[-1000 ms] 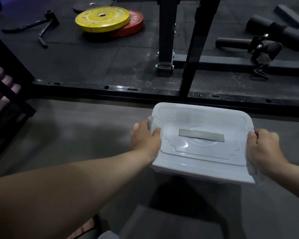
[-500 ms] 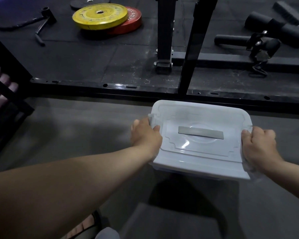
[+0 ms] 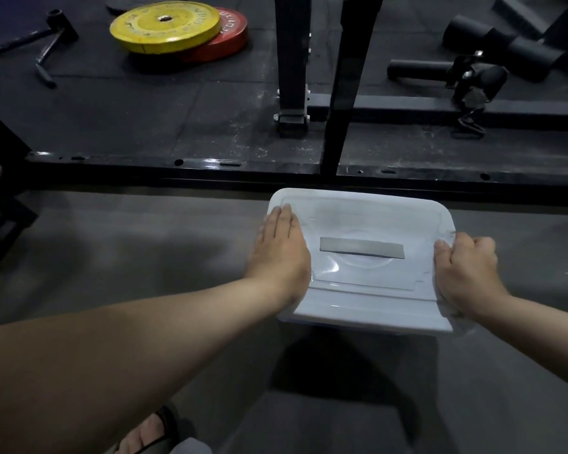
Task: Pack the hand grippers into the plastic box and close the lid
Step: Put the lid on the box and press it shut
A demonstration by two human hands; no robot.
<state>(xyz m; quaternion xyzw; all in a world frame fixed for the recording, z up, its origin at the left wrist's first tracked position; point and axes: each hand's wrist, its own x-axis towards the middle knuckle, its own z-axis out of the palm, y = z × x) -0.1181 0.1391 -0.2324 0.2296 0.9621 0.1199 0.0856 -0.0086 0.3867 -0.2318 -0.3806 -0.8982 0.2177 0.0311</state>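
Our left hand (image 3: 281, 247) lies flat on the lid (image 3: 374, 217), our right hand (image 3: 463, 273) curls round the box (image 3: 368, 314) edge (smooth, light plastic, we think); best to hold both ends

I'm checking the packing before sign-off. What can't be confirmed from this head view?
Head view only:
- Hand grippers: none visible; the frosted lid covers the inside of the plastic box.
- Left edge seal: under the flat left hand.
- Right edge seal: wrapped by the right hand, which grips the lid.
- Red plate lettering: partly covered by the yellow plate, too small to read.
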